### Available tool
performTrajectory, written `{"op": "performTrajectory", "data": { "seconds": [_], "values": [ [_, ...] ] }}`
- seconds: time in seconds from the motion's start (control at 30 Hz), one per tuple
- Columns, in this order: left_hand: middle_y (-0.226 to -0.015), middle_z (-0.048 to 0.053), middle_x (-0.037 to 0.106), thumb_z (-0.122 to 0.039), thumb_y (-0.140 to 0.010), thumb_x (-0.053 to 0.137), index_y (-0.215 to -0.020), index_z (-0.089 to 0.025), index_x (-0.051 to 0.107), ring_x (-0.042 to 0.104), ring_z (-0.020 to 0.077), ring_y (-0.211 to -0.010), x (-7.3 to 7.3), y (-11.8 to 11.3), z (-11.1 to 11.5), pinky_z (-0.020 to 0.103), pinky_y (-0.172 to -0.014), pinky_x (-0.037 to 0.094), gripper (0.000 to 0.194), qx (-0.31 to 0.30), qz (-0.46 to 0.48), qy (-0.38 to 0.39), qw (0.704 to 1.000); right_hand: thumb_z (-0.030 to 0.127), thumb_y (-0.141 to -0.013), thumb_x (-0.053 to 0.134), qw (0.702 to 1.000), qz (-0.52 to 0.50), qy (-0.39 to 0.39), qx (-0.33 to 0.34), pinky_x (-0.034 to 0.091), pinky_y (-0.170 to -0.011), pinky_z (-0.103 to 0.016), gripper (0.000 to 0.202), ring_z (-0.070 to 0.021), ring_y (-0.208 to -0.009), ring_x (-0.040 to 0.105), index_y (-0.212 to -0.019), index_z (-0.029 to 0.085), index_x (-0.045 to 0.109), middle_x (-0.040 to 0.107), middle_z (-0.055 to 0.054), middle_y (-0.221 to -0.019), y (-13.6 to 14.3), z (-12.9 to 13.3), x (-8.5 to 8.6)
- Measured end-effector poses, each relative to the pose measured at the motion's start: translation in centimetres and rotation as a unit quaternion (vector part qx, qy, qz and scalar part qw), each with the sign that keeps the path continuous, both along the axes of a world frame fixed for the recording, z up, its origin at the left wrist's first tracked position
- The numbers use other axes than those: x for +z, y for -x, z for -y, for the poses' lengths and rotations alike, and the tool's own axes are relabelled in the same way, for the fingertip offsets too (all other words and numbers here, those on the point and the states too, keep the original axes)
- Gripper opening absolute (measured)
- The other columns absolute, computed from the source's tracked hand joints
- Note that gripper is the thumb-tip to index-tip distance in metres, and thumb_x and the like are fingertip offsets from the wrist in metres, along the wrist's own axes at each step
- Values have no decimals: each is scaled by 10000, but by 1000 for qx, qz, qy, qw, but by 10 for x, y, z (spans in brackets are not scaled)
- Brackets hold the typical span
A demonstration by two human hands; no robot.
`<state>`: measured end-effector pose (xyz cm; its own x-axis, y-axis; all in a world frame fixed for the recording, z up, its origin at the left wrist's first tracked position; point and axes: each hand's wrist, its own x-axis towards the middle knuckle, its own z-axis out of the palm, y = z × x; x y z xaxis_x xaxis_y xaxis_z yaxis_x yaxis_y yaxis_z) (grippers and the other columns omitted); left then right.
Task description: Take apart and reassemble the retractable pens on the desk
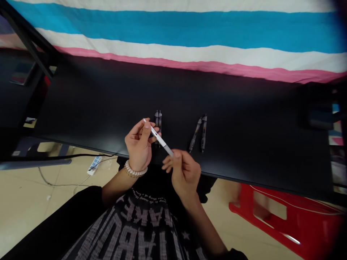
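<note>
We hold a white-and-grey pen (158, 137) slantwise over the black desk (257, 126), left hand (138, 147) and right hand (186, 171) each clamping one end between thumb and fingers, two dark pens (204, 133) lying beyond our right

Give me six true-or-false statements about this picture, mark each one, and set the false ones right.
1. The left hand and the right hand hold the same white pen. True.
2. The coiled bracelet is worn on the right wrist. False: it is worn on the left.
3. Four other pens lie on the table. True.
4. The power strip lies on the table. False: it is on the floor.
5. The plastic stool is green. False: it is red.
6. The cloth beyond the table has a wide blue stripe. True.
</note>
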<state>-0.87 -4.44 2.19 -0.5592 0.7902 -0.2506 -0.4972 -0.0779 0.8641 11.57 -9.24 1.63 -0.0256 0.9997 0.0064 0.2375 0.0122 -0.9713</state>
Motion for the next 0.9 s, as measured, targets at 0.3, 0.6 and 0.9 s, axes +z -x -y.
{"op": "performTrajectory", "data": {
  "seconds": [0.3, 0.6, 0.9],
  "values": [
    [-776, -14, 631, -379, -786, 814, -905, -211, 683, 623, 83, -640, 11, 8, -2, 196, -605, 570, 245, -97, 124, 3, 987, 334, -981, 578, 997, -40, 57, 45, 468, -413, -190, 178, -93, -432, 601, -969, 184, 673, 661, 33, -623, 6, 1, -7],
    [-457, -80, 297, -335, -976, 334, -858, -207, 606, 205, 84, -333, 29, 21, 1, 205, -348, 206, 323, -173, 272, 32, 946, 247, -978, 569, 987, 88, -124, 59, 528, -549, -211, 143, -111, -554, 652, -1002, 180, 693, 728, -11, -739, 17, 19, -22],
    [-1264, 100, 682, -642, -950, 465, -1335, -291, 542, 643, 243, -1193, -1, 19, -7, 405, -995, 509, 526, -297, -101, -72, 947, 278, -977, 580, 962, 220, -148, -69, 422, -484, -204, 142, -83, -426, 527, -1036, 169, 649, 572, 72, -547, -8, 4, -26]
  ]
}}
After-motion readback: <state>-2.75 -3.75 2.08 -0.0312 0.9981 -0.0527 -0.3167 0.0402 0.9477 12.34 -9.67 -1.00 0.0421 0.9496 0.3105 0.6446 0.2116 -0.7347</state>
